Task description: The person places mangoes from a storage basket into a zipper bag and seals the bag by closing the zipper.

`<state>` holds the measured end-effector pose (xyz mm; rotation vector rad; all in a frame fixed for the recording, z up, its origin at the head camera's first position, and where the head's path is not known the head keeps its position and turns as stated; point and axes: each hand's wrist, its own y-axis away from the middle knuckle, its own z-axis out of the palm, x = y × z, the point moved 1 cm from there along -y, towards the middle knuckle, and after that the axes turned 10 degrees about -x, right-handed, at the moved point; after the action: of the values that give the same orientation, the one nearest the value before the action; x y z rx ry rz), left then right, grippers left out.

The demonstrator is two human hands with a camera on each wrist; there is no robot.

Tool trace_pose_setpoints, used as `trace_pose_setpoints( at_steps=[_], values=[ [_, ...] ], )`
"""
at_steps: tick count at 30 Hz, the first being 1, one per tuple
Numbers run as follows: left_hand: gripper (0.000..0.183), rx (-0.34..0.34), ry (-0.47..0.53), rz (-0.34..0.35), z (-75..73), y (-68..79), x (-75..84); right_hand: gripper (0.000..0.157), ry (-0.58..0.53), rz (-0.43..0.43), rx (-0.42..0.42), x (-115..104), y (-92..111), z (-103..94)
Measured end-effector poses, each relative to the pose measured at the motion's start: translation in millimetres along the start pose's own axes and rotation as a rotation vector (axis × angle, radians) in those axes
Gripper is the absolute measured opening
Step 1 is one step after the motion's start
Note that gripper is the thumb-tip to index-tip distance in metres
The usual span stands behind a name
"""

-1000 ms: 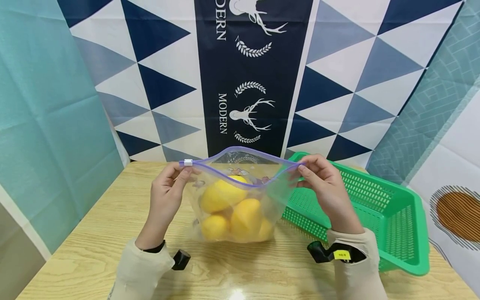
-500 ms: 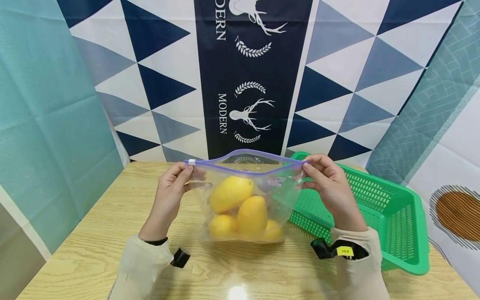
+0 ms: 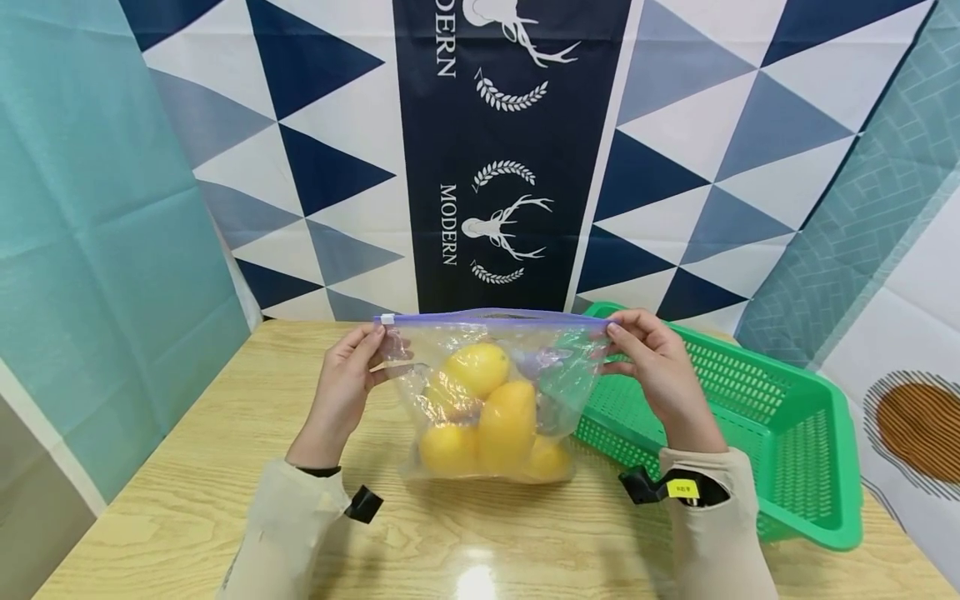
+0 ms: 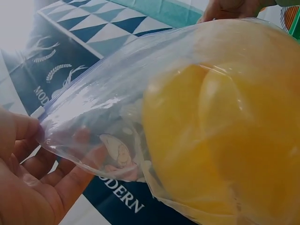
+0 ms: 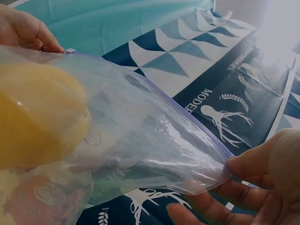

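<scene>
A clear zip bag (image 3: 558, 387) with a purple top strip stands on the wooden table, holding several yellow mangoes (image 3: 506, 425). My left hand (image 3: 343, 387) pinches its upper left corner, right beside the white slider (image 3: 387, 319). At the opposite top corner my right hand (image 3: 660, 367) grips the bag between thumb and fingers. The mouth is pulled almost straight, its two edges close together. In the left wrist view, mangoes (image 4: 187, 140) press against the film. The right wrist view has the purple strip (image 5: 187, 115) running taut to my right thumb.
A green perforated basket (image 3: 817, 417) stands at the right, its near end behind my right hand and forearm. A patterned cloth (image 3: 345, 167) hangs behind the wooden table (image 3: 187, 500), and a teal cloth (image 3: 97, 217) hangs at the left.
The bag's mouth has gone from gaping to nearly straight, its front edge rising to the back one. Both hands and the bag have shifted slightly right. The upper mangoes have moved inside the bag.
</scene>
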<state>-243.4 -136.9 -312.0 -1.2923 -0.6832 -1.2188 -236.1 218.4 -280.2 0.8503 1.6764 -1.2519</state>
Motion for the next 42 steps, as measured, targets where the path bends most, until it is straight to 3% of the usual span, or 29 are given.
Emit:
trace_pose_setpoints(
  at_steps=[15, 28, 42],
  values=[
    [0.027, 0.091, 0.002, -0.052, -8.1, -8.6, -17.8, 0.014, 0.133, 0.157, 0.023, 19, -8, -7.8],
    [0.021, 0.136, -0.031, -0.081, -10.9, -11.3, -27.1, 0.021, 0.184, 0.225, 0.031, 30, -10, -10.8],
    [0.025, 0.159, -0.031, -0.069, -10.0, -12.0, -28.2, 0.038, 0.332, 0.189, 0.063, 19, -7, -4.5]
  ],
)
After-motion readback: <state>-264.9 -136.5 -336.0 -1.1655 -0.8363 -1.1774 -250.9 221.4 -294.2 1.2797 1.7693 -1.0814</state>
